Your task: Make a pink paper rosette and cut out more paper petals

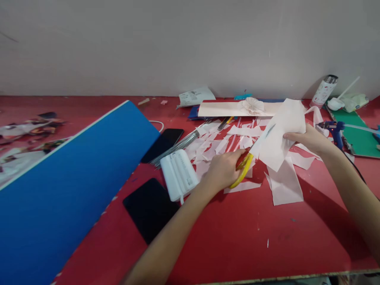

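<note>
Grips scissors (244, 169) in closed left hand (222, 171), blades apparently hidden inside pink paper (280, 136). Pinches paper's right edge with right hand (308, 139), holding it just above red table (237, 237), over cut strips (209, 145), near power bank (179, 174).

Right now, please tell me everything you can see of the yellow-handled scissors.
The scissors have yellow handles, seemingly plastic. The left hand grips them through the loops. They point up and to the right, into the lower edge of a pale pink paper sheet that the right hand holds above the red table. A short bit of grey blade shows; the paper hides the rest.
</note>
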A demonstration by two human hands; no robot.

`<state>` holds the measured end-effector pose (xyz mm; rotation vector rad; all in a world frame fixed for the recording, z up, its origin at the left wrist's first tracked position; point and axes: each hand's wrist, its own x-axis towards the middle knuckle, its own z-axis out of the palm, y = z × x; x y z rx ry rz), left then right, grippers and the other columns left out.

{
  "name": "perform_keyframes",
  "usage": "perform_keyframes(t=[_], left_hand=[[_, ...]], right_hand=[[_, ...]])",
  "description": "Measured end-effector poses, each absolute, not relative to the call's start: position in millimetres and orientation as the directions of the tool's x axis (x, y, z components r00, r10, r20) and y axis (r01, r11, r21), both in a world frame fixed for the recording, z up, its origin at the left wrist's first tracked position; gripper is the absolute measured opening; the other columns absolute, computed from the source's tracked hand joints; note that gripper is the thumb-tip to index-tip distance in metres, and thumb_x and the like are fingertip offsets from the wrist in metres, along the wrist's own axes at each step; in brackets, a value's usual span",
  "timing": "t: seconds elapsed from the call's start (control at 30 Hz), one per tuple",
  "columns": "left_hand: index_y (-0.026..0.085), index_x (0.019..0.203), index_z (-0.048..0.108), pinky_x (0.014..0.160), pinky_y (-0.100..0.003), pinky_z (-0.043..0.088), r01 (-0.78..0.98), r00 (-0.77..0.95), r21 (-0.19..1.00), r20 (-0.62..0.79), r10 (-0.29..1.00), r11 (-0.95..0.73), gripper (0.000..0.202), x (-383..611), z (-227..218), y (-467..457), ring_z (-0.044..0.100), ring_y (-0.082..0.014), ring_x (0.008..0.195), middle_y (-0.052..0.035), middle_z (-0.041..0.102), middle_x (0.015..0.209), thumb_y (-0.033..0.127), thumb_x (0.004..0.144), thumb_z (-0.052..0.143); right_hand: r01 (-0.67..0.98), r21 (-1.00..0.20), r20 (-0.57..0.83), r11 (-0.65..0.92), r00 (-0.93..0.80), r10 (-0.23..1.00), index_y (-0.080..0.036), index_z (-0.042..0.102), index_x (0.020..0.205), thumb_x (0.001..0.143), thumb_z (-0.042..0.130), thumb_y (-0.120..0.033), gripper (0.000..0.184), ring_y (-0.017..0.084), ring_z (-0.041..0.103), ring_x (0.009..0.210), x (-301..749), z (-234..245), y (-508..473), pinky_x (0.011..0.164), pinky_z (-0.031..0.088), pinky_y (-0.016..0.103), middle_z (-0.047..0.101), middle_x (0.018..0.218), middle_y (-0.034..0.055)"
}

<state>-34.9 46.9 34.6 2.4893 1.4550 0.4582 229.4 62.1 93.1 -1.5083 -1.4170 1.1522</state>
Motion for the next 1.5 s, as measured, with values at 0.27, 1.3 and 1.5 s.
perform_keyframes(t=[0.27,1.3,1.5], left_hand=[[0.019,0.124,0.054,0.073,-0.039,0.048,0.804,0.463,0.338,0.157,0.872,-0.488,0.044,-33.0,35.1,45.6,0.065,-0.0270,0.090,-0.0122,0.070,0.106,0.032,0.083,0.049],[0.018,0.112,0.062,0.068,-0.033,0.048,0.807,0.444,0.341,0.188,0.876,-0.483,0.033,-29.5,36.1,44.0,0.068,-0.0241,0.082,-0.0096,0.073,0.095,0.030,0.085,0.047],[0.017,0.122,0.056,0.074,-0.038,0.050,0.799,0.455,0.356,0.170,0.874,-0.485,0.040,-30.3,34.5,44.6,0.066,-0.0274,0.094,-0.0124,0.069,0.111,0.029,0.084,0.049]], right_hand=[[0.387,-0.913,-0.169,-0.133,-0.060,0.984,-0.022,0.068,0.079,0.068,0.070,-0.026,0.012,0.024,0.068,0.079,227.8,93.2,60.3,0.064,0.056,0.037,0.073,0.088,0.0073],[0.446,-0.879,-0.229,-0.171,-0.078,0.970,-0.020,0.067,0.090,0.071,0.066,-0.030,0.021,0.022,0.066,0.087,227.9,97.4,59.3,0.071,0.054,0.033,0.071,0.101,0.0088],[0.483,-0.862,-0.222,-0.153,-0.090,0.971,-0.019,0.067,0.093,0.072,0.067,-0.031,0.025,0.021,0.066,0.084,230.8,90.1,62.3,0.069,0.054,0.032,0.071,0.101,0.0088]])
